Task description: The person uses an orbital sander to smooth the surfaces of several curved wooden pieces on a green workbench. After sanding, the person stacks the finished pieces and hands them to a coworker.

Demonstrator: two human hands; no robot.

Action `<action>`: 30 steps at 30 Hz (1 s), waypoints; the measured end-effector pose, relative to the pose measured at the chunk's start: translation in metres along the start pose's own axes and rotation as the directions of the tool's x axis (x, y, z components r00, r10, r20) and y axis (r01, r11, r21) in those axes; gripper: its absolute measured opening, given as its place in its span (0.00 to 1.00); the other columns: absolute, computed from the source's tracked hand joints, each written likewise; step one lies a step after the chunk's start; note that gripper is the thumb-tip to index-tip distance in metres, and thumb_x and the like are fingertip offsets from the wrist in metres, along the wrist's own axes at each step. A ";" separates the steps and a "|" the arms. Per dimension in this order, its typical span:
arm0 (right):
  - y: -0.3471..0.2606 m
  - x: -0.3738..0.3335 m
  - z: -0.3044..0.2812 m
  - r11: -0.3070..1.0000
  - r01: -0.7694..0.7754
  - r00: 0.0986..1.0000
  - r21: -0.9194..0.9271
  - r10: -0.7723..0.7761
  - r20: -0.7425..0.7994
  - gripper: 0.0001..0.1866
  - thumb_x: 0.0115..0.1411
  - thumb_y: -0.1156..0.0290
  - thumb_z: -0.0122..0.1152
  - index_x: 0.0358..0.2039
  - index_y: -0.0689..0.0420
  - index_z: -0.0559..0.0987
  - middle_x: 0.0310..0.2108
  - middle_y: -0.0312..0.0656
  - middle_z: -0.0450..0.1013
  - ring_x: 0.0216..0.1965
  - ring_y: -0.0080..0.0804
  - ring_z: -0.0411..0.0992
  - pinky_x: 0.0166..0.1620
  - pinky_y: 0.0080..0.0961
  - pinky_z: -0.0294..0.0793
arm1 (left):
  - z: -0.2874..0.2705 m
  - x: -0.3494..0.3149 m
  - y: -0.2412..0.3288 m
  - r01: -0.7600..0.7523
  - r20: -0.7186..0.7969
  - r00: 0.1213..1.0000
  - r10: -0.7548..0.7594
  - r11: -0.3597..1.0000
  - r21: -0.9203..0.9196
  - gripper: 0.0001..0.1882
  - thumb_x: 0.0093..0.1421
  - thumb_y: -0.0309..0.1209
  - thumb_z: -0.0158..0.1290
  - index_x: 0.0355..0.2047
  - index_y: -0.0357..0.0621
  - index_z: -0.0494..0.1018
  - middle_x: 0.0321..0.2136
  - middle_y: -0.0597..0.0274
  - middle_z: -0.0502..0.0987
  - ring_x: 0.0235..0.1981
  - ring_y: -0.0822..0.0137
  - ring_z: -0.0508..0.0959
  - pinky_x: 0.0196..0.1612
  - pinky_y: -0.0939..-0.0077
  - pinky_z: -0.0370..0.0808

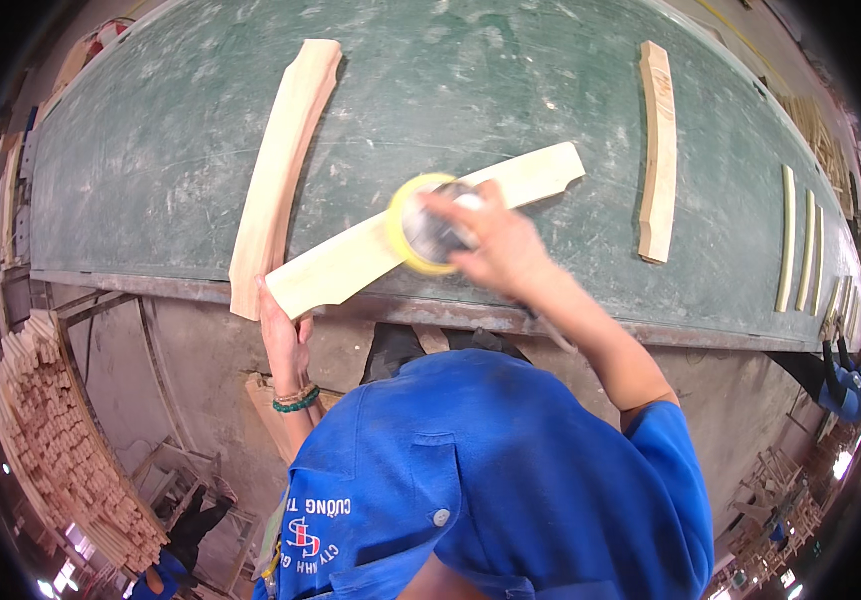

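A pale wooden slat [343, 268] with notched ends lies slantwise near the table's front edge. My left hand [284, 335] is closed on its near left end, fingertips against the wood; some fingers are hidden beneath it. Over the slat's middle sits a round sander [417, 222] with a yellow rim and a dark top, smeared by motion. My right hand [499, 238] grips the sander from the right, also blurred. A second slat [286, 170] lies left of the first, its near end jutting past the table edge beside my left hand.
The green, scuffed table [511, 90] has a rusty metal front edge. Another slat [658, 150] lies to the right, with several thin strips [789, 240] beyond. A big stack of wooden pieces [66, 440] stands at lower left. A co-worker in blue [844, 390] works at far right.
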State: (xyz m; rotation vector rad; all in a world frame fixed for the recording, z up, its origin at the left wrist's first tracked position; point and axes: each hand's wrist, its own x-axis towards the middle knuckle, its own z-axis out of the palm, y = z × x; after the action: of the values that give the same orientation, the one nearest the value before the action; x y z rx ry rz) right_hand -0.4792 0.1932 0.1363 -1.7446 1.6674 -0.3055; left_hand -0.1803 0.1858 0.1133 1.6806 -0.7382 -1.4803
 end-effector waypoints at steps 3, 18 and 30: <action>0.091 0.001 -0.011 0.993 -0.107 0.946 -0.049 0.086 -0.312 0.39 0.52 0.61 0.66 0.63 0.23 0.61 0.50 0.59 0.62 0.45 0.59 0.74 0.50 0.42 0.76 | -0.002 0.003 -0.014 0.026 0.005 1.000 -0.025 0.999 -0.033 0.30 0.71 0.56 0.30 0.38 0.42 0.70 0.19 0.69 0.70 0.10 0.81 0.59 0.10 0.85 0.51; 0.057 -0.029 0.039 0.981 -0.163 0.984 -0.102 0.154 -0.091 0.39 0.50 0.68 0.65 0.62 0.27 0.65 0.50 0.57 0.61 0.45 0.53 0.74 0.44 0.40 0.79 | -0.033 0.040 -0.105 0.113 -0.082 0.991 -0.105 0.987 0.111 0.31 0.69 0.58 0.32 0.43 0.42 0.71 0.23 0.63 0.77 0.14 0.74 0.72 0.15 0.85 0.61; 0.145 0.001 -0.029 0.907 -0.400 0.888 -0.133 0.348 -0.300 0.42 0.50 0.66 0.66 0.64 0.24 0.61 0.52 0.54 0.62 0.47 0.54 0.73 0.48 0.42 0.76 | -0.069 0.043 -0.090 0.026 -0.104 0.978 0.178 0.394 0.919 0.29 0.68 0.51 0.36 0.27 0.44 0.80 0.25 0.54 0.81 0.24 0.56 0.80 0.33 0.63 0.75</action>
State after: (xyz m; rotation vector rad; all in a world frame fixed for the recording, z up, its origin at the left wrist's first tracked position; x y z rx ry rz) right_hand -0.6099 0.1931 0.0676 -1.5132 2.2567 -0.2129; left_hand -0.1107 0.2112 0.0169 2.4892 -1.7273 -0.7615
